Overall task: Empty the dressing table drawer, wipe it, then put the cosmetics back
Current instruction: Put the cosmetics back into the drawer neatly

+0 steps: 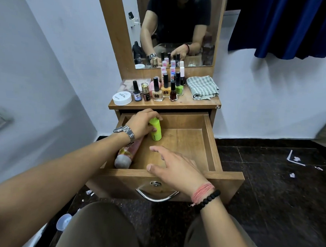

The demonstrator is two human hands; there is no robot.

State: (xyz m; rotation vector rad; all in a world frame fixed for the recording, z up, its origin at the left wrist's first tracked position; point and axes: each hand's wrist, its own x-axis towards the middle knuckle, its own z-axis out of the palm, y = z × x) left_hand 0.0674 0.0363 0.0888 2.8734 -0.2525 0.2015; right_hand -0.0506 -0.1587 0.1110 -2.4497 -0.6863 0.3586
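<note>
While the drawer [210, 144] stands pulled out from under the counter [196, 103], the right hand [177, 167] hovers over the drawer's near edge, fingers spread and relaxed, holding nothing, with its thumb just above the front panel. Below that panel hangs a metal handle [156, 196]. Along the drawer's left wall lies a pink tube [126, 155], partly hidden under the left wrist. Further in, the left hand [142, 122] grips a lime-green bottle [156, 130], fingers curled around its upper part; the bottle stands nearly upright at the drawer's back left. Beyond the drawer, on the counter, stand a cluster of nail polish bottles [160, 90], with a white round jar [122, 98] to their left and a folded checked cloth [202, 86] to their right. Behind them rises the mirror [199, 50].
</note>
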